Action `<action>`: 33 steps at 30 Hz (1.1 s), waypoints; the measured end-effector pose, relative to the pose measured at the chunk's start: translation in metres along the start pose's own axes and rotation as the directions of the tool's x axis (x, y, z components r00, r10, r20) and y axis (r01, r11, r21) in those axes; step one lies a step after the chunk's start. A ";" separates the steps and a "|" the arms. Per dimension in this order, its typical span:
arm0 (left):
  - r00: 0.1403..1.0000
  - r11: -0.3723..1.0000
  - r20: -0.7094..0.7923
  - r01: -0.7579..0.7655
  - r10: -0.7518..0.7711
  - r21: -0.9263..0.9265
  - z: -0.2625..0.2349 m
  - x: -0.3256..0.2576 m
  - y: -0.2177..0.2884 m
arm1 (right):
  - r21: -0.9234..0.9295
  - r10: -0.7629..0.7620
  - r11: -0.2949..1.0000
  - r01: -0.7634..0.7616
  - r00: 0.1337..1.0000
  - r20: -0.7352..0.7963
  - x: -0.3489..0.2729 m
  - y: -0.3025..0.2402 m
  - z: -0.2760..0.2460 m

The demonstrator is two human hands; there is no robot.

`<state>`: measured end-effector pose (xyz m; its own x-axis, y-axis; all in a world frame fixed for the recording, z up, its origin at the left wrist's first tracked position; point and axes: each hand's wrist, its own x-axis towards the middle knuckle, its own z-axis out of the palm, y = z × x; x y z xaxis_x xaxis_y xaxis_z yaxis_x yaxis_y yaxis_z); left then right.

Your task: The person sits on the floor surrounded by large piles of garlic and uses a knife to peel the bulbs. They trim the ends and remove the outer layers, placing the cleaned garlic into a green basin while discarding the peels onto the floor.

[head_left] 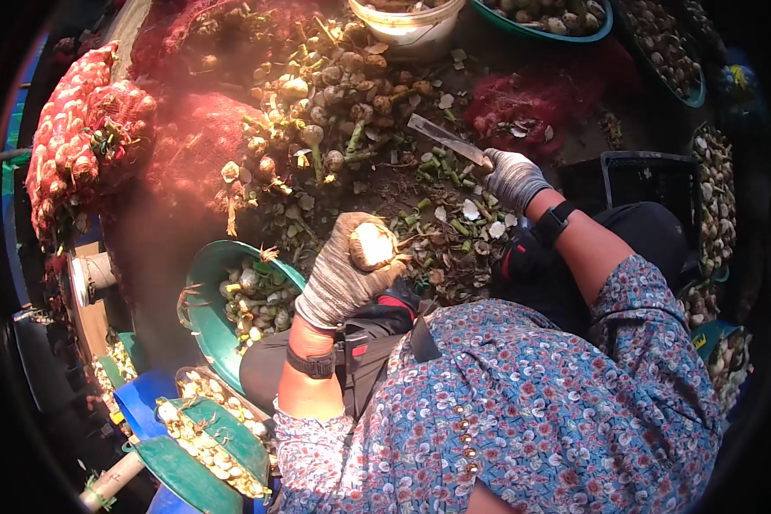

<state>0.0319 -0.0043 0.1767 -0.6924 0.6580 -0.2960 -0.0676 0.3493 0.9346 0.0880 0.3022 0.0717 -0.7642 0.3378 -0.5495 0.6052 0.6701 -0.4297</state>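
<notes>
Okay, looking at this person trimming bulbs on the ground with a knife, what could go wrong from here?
The right hand holds a bare knife low over the pile of bulbs; a slip could cut the thin glove. The left hand grips one bulb loosely on its fingertips, so it might drop into the cut stems. The green bowl sits tilted and could spill.

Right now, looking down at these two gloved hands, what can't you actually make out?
Head view only:
- Bulb in the left hand: its underside, covered by the glove.
- Knife handle: buried in the right hand.
- White bucket: cut off by the top edge, contents unseen.
- Red sack: its load is blurred by glare.
- Black crate: inside too dark to read.
</notes>
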 end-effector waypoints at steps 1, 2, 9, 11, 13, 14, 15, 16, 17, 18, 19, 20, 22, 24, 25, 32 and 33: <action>0.986 0.994 -0.123 0.113 -0.111 0.008 -0.028 -0.007 0.001 | 0.096 -0.091 0.991 0.095 0.995 -0.045 -0.006 -0.010 0.000; 0.980 0.881 -0.194 0.052 0.046 0.470 -0.066 -0.012 -0.008 | 0.195 -0.153 0.966 0.171 0.983 -0.103 -0.010 -0.013 0.004; 0.939 0.441 -0.258 0.335 -0.226 0.833 -0.163 -0.032 -0.007 | 0.118 -0.179 0.976 0.185 0.982 -0.058 -0.009 -0.034 0.013; 0.943 0.591 -0.244 0.332 -0.226 0.735 -0.152 0.005 -0.037 | 0.075 -0.175 0.981 0.177 0.984 -0.034 -0.010 -0.042 0.010; 0.965 0.575 -0.243 0.255 -0.100 0.777 -0.138 0.056 -0.072 | 0.073 -0.179 0.981 0.181 0.983 -0.035 -0.008 -0.043 0.010; 0.963 0.580 -0.269 0.223 -0.008 0.783 -0.134 0.080 -0.091 | 0.089 -0.195 0.976 0.197 0.980 -0.032 -0.006 -0.043 0.012; 0.943 0.567 -0.326 0.237 0.059 0.789 -0.125 0.104 -0.099 | 0.131 -0.170 0.976 0.171 0.985 -0.020 -0.007 -0.046 0.008; 0.936 0.616 -0.342 0.222 0.083 0.756 -0.121 0.129 -0.102 | 0.144 -0.108 0.984 0.105 0.994 0.010 -0.009 -0.051 0.003; 0.906 0.540 -0.421 0.330 0.050 0.775 -0.116 0.147 -0.100 | 0.131 -0.138 0.982 0.137 0.990 -0.004 -0.006 -0.048 0.005; 0.873 0.458 -0.486 0.419 0.032 0.784 -0.112 0.168 -0.097 | 0.119 -0.157 0.980 0.159 0.987 -0.029 -0.003 -0.042 0.008; 0.842 0.403 -0.538 0.506 -0.040 0.762 -0.113 0.191 -0.103 | 0.156 -0.170 0.972 0.175 0.984 -0.047 -0.001 -0.037 0.010; 0.798 0.339 -0.592 0.591 -0.111 0.732 -0.113 0.210 -0.110 | 0.177 -0.160 0.971 0.162 0.987 -0.029 0.000 -0.037 0.008; 0.677 0.144 -0.613 0.711 -0.408 0.689 -0.114 0.242 -0.114 | 0.166 -0.129 0.977 0.132 0.991 -0.029 0.003 -0.035 0.008; 0.528 0.177 -0.654 0.832 -0.541 0.525 -0.118 0.259 -0.136 | 0.179 -0.130 0.975 0.134 0.991 -0.033 0.006 -0.036 0.007; 0.467 0.206 -0.675 0.878 -0.572 0.433 -0.121 0.262 -0.147 | 0.163 -0.124 0.978 0.126 0.992 -0.022 0.006 -0.037 0.005; 0.570 0.530 -0.775 0.761 -0.271 0.374 -0.115 0.249 -0.172 | 0.161 -0.121 0.981 0.108 0.990 0.071 0.007 -0.048 -0.004; 0.640 0.669 -0.743 0.640 -0.194 0.376 -0.112 0.241 -0.172 | 0.151 -0.136 0.981 0.124 0.988 0.069 0.007 -0.048 -0.004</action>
<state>-0.2039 0.0195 -0.0328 -0.9640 -0.1426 -0.2245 -0.2183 0.9064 0.3617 0.0530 0.2753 0.0914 -0.8221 0.1977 -0.5339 0.5324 0.5992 -0.5979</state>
